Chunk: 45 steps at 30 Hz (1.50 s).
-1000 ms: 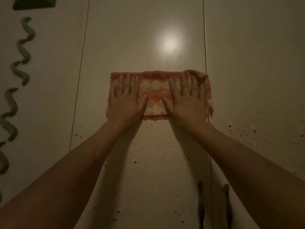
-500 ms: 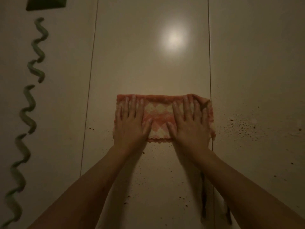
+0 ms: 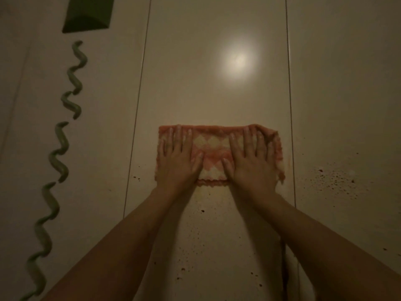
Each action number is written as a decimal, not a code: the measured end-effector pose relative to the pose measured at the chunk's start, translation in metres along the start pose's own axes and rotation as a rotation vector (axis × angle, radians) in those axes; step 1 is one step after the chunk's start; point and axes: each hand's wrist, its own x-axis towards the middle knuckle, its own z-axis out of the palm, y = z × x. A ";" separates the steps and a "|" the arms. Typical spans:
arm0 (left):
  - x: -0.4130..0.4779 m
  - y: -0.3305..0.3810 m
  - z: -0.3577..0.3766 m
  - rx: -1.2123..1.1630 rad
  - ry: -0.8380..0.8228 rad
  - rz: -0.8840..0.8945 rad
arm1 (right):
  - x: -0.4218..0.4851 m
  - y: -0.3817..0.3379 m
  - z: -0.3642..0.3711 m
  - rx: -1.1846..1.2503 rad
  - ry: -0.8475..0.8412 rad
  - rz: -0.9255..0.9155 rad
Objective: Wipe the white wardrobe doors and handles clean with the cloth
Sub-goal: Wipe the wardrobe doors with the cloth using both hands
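A pink and cream checked cloth [image 3: 213,148] lies spread flat against the middle white wardrobe door [image 3: 206,94]. My left hand [image 3: 176,164] presses flat on its left half, fingers pointing up. My right hand [image 3: 252,168] presses on the right half, where the cloth's top corner folds over my fingertips. The cloth's right edge reaches the door gap. Dark specks [image 3: 334,181] dot the right door, and more are scattered on the middle door below the cloth. A dark handle [image 3: 284,276] shows low at the gap, partly hidden by my right forearm.
A green wavy decoration [image 3: 58,153] runs down the left door, with a dark green block [image 3: 86,14] above it. A bright light reflection [image 3: 237,60] sits on the middle door above the cloth. Narrow vertical gaps separate the doors.
Both hands slid the cloth down the middle door, from above the specks to level with them. In the last half second it hardly moved.
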 end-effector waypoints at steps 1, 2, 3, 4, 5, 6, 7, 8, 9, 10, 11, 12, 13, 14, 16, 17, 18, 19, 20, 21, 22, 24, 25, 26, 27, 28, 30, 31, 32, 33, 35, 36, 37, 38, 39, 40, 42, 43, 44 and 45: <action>0.008 -0.004 -0.002 -0.001 0.004 0.000 | 0.009 -0.004 -0.003 0.002 -0.003 -0.001; 0.017 -0.008 -0.005 0.001 0.012 -0.001 | 0.019 -0.007 -0.005 0.004 0.001 -0.006; 0.026 -0.012 -0.008 0.003 0.016 0.000 | 0.028 -0.010 -0.008 0.012 0.007 -0.012; 0.035 -0.018 -0.009 0.008 0.021 0.003 | 0.037 -0.014 -0.009 0.023 0.015 -0.020; 0.044 -0.023 -0.012 0.012 0.024 0.006 | 0.045 -0.017 -0.011 0.028 0.021 -0.024; 0.052 -0.029 -0.015 0.015 0.027 0.012 | 0.053 -0.022 -0.013 0.032 0.028 -0.027; 0.058 -0.035 -0.016 0.022 0.029 0.018 | 0.060 -0.026 -0.013 0.032 0.034 -0.029; 0.064 -0.040 -0.017 0.028 0.030 0.024 | 0.066 -0.030 -0.014 0.031 0.042 -0.031; 0.069 -0.045 -0.018 0.031 0.028 0.025 | 0.071 -0.034 -0.015 0.034 0.045 -0.030; 0.073 -0.049 -0.020 0.033 0.032 0.024 | 0.076 -0.039 -0.015 0.037 0.049 -0.027; 0.077 -0.053 -0.021 0.034 0.041 0.022 | 0.080 -0.042 -0.016 0.040 0.054 -0.025; 0.080 -0.057 -0.022 0.038 0.050 0.024 | 0.083 -0.046 -0.015 0.041 0.059 -0.024; 0.082 -0.059 -0.022 0.041 0.058 0.028 | 0.086 -0.048 -0.016 0.042 0.065 -0.025; 0.082 -0.062 -0.023 0.040 0.062 0.032 | 0.088 -0.050 -0.015 0.042 0.068 -0.027; 0.080 -0.064 -0.022 0.018 0.066 0.023 | 0.089 -0.052 -0.013 0.040 0.077 -0.030; 0.077 -0.065 -0.021 0.007 0.064 0.012 | 0.088 -0.052 -0.012 0.039 0.081 -0.037; 0.071 -0.066 -0.019 0.007 0.066 0.004 | 0.085 -0.053 -0.011 0.038 0.081 -0.046; 0.065 -0.067 -0.018 0.018 0.076 0.005 | 0.081 -0.054 -0.010 0.039 0.078 -0.054; 0.057 -0.069 -0.016 0.026 0.081 0.004 | 0.075 -0.056 -0.008 0.044 0.072 -0.061; 0.048 -0.070 -0.014 0.024 0.079 -0.001 | 0.068 -0.058 -0.005 0.049 0.066 -0.071; 0.039 -0.072 -0.012 0.019 0.074 -0.007 | 0.060 -0.061 -0.003 0.046 0.063 -0.080; 0.021 -0.074 -0.010 0.004 0.061 -0.016 | 0.044 -0.064 0.004 0.032 0.065 -0.094; 0.010 -0.075 -0.010 -0.003 0.053 -0.026 | 0.036 -0.066 0.006 0.026 0.062 -0.100; 0.000 -0.075 -0.008 -0.006 0.051 -0.032 | 0.029 -0.067 0.009 0.025 0.063 -0.104; -0.008 -0.075 -0.007 -0.008 0.049 -0.038 | 0.022 -0.068 0.012 0.027 0.062 -0.108; -0.017 -0.074 -0.007 -0.010 0.040 -0.043 | 0.015 -0.070 0.014 0.035 0.054 -0.109; -0.033 -0.075 -0.005 -0.007 0.027 -0.056 | 0.000 -0.073 0.019 0.042 0.051 -0.117; -0.040 -0.075 -0.002 -0.006 0.022 -0.062 | -0.007 -0.073 0.023 0.043 0.053 -0.119; -0.046 -0.075 0.000 -0.002 0.017 -0.068 | -0.014 -0.074 0.025 0.043 0.055 -0.120; -0.054 -0.075 0.001 0.001 0.013 -0.076 | -0.021 -0.075 0.027 0.043 0.056 -0.122; -0.069 -0.075 0.005 0.007 0.006 -0.082 | -0.035 -0.077 0.031 0.037 0.058 -0.129; -0.077 -0.074 0.007 0.007 -0.003 -0.088 | -0.042 -0.078 0.033 0.030 0.057 -0.136; -0.086 -0.074 0.009 0.007 -0.015 -0.091 | -0.049 -0.078 0.036 0.020 0.057 -0.143; -0.095 -0.072 0.011 0.008 -0.027 -0.092 | -0.056 -0.077 0.038 0.014 0.056 -0.152; -0.103 -0.071 0.013 0.010 -0.037 -0.093 | -0.064 -0.077 0.040 0.010 0.055 -0.163; -0.111 -0.070 0.014 0.012 -0.050 -0.096 | -0.071 -0.077 0.041 0.005 0.053 -0.174; -0.129 -0.066 0.017 0.017 -0.082 -0.104 | -0.087 -0.077 0.044 -0.005 0.046 -0.187; -0.138 -0.064 0.019 0.017 -0.098 -0.107 | -0.096 -0.077 0.045 -0.007 0.047 -0.190; -0.146 -0.062 0.021 0.017 -0.113 -0.108 | -0.105 -0.076 0.046 -0.012 0.047 -0.194; -0.154 -0.061 0.022 0.016 -0.129 -0.108 | -0.114 -0.074 0.048 -0.018 0.046 -0.203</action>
